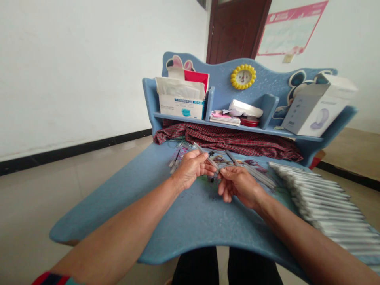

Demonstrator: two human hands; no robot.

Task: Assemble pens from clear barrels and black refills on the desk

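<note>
A slim, pale translucent pen (211, 161) slants between my two hands above the desk. My left hand (192, 166) is closed around its upper part with the thumb on top. At the lower end, my right hand (237, 182) pinches it between thumb and finger, the other fingers curled. Just behind the hands lie loose clear pen tubes (261, 176), a dark pen (232, 157) and small black pieces on printed plastic. A thick row of white-grey pens (329, 209) lies side by side at the right, near my right forearm.
The blue desk (184, 221) has a back shelf with a face-mask box (181, 103), a small stack of papers (225, 118), a white box (320, 105) and a yellow flower clock (243, 76). Below the shelf is bunched red checked cloth (228, 138).
</note>
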